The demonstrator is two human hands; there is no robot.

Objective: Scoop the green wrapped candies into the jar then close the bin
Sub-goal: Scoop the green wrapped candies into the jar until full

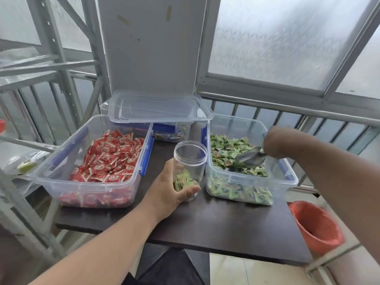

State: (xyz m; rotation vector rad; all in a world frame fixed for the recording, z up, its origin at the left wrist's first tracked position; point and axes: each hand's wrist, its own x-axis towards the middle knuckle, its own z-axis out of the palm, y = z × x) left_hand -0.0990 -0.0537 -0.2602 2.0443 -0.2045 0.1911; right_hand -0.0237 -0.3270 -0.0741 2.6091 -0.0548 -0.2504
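Observation:
A clear plastic jar (190, 159) stands upright on the dark table (226, 223), with some green wrapped candies at its bottom. My left hand (170, 186) grips the jar's lower part. To the right, a clear open bin (253, 182) holds the green wrapped candies (228, 149). My right hand (275, 142) holds a metal scoop (250, 158) by its handle, the scoop's mouth down among the candies in the bin. Clear lids (158, 108) lie on a third bin at the back.
A clear bin of red wrapped candies (107, 159) sits left of the jar. Behind stands a third bin (170, 134) under the lids. An orange bucket (316, 225) is on the floor at the right. Metal shelving stands left, a railing behind.

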